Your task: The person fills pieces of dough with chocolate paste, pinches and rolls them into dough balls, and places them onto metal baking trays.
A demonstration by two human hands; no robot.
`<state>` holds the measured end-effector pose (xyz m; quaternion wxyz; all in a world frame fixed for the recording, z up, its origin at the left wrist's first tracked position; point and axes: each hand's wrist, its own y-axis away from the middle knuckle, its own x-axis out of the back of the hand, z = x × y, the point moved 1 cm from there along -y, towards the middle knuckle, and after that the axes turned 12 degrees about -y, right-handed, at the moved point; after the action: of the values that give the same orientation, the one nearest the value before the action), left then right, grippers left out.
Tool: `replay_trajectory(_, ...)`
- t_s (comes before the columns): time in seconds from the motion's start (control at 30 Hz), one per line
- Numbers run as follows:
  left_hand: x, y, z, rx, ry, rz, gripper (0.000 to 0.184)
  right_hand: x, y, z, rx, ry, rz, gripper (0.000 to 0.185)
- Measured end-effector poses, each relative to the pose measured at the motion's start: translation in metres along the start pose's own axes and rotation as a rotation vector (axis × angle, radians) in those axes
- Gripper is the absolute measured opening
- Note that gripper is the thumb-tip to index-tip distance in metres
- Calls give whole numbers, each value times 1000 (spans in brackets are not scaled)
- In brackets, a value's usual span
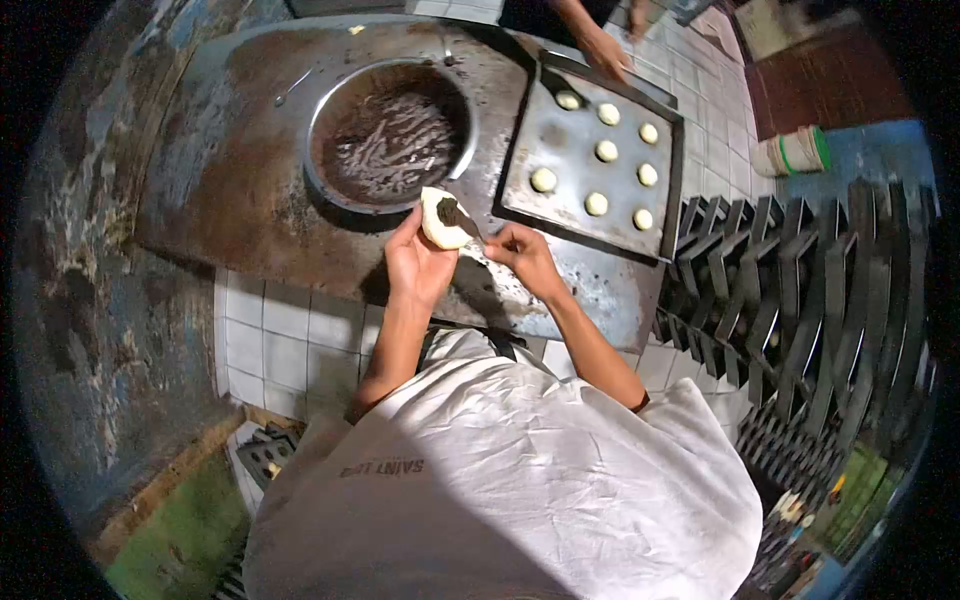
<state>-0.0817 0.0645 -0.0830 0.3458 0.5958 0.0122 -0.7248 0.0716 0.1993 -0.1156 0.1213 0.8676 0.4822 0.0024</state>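
A flattened piece of pale dough (432,228) rests in my left hand (418,268), with a dark filling (450,212) on its middle. My right hand (527,258) pinches the handle of a small spoon (474,232), whose tip touches the filling. Just beyond my hands stands a large round metal bowl (468,160), its inside smeared with dark brown paste (395,145). To the right, a square metal tray (572,205) holds several pale dough balls (606,151), set apart from each other.
The worn table (230,190) carries another spoon (292,88) left of the bowl. A co-worker's hand (605,52) is at the tray's far edge. Stacked dark metal pans (790,270) stand at the right, below a white tub with a green band (792,152).
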Motion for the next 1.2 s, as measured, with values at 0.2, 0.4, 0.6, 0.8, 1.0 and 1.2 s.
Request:
replay_trajectory(0.2,-26,29,-62,102,-4,-169,38,102,129,114,-59,58,306,8)
replay_trajectory(0.4,-48,60,-118,209,-138,-198,55,111,136,77,189,604,561,34)
replay_trajectory(0.6,-40,73,-141,138,-521,-144,42,65,124,-44,-289,-823,23,54)
replay_trajectory(0.8,-56,104,-118,66,-1331,-62,54,68,146,-56,351,320,-54,83)
replay_trajectory(1.0,-80,128,-100,-293,-1607,-171,55,53,146,-87,436,348,14,47)
replay_trajectory(1.2,-71,126,-73,-470,-1026,94,41,4,145,-110,290,65,77,30)
